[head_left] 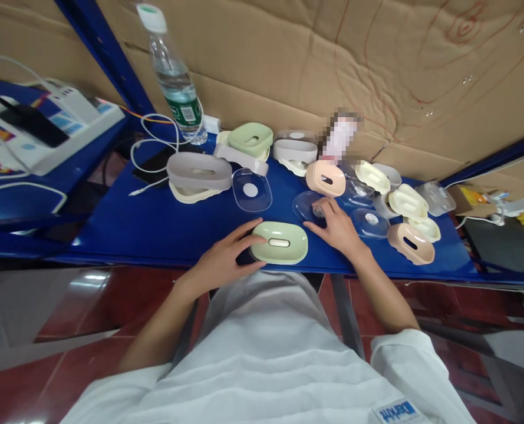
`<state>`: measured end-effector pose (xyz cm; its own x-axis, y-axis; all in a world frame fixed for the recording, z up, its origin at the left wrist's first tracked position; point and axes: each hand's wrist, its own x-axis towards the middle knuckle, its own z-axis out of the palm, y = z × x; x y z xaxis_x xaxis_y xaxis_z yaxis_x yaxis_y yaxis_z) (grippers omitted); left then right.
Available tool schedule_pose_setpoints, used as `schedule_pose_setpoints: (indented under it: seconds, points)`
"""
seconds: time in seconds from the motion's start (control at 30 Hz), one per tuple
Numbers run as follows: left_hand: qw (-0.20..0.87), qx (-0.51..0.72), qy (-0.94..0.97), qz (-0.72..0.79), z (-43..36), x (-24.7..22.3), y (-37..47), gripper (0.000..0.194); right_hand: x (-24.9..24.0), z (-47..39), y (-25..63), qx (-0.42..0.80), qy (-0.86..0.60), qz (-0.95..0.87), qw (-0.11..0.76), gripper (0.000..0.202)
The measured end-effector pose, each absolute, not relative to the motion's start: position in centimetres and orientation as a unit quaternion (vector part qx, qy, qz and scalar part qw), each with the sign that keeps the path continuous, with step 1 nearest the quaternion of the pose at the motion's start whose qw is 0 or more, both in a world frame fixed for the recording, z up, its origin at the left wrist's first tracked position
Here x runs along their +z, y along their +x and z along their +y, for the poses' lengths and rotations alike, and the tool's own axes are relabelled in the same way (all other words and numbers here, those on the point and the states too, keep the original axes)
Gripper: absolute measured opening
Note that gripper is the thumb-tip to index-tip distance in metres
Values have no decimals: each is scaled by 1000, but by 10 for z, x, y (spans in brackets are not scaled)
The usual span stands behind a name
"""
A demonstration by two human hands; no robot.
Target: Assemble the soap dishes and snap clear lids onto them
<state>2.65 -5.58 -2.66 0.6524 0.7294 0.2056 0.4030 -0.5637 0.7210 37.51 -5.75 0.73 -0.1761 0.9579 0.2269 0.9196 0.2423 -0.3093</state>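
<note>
A light green oval soap dish (283, 250) with a slot in its middle lies near the table's front edge. My left hand (226, 256) grips its left end, thumb at the near side and fingers over the far rim. To the right and a little farther back, a clear oval plastic lid (303, 206) lies on the blue surface. My right hand (335, 227) is on the lid, its fingertips pinching near the round centre spot, which they partly cover. Another clear lid (370, 224) with a round sticker sits just right of this hand.
Grey soap dish parts (200, 171), a green dish (250, 138) and a clear lid (253, 190) stand at the back left. Peach parts (326, 178) and cream trays (407, 201) fill the right. Behind are a water bottle (177, 88), a white cable and a cardboard wall (266, 59).
</note>
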Motion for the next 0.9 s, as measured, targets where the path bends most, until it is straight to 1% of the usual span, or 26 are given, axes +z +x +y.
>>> schedule_pose_setpoints:
  seconds: [0.1, 0.17, 0.3, 0.4, 0.5, 0.57, 0.63, 0.7, 0.77, 0.8, 0.9]
  points:
    - [339, 252, 836, 351, -55, -28, 28, 54, 9, -68, 381, 95, -568, -771, 273, 52]
    - [354, 255, 824, 362, -55, -29, 28, 68, 13, -74, 376, 128, -506, -799, 298, 55]
    - [402, 279, 788, 373, -55, -31, 28, 98, 19, -83, 345, 140, -375, -878, 264, 60]
    - [424, 293, 776, 364, -55, -33, 27, 109, 15, -80, 322, 106, -308, -915, 239, 55]
    - [418, 290, 778, 369, -54, -34, 25, 109, 8, -73, 312, 59, -286, -934, 205, 49]
    - [402, 285, 784, 377, -52, -34, 24, 105, 6, -72, 310, 26, -294, -939, 175, 51]
    - [381, 281, 799, 372, -50, -32, 23, 96, 5, -74, 310, 4, -316, -939, 140, 58]
    - [363, 280, 816, 351, -50, -30, 23, 83, 5, -78, 311, 3, -346, -931, 115, 64]
    - [349, 283, 829, 334, -50, -28, 25, 73, 3, -81, 310, 21, -375, -920, 110, 65]
    - [344, 282, 832, 331, -50, -28, 25, 71, 2, -81, 310, 32, -386, -915, 114, 64]
    - [329, 274, 837, 340, -53, -27, 27, 73, 3, -82, 311, 56, -391, -908, 142, 63]
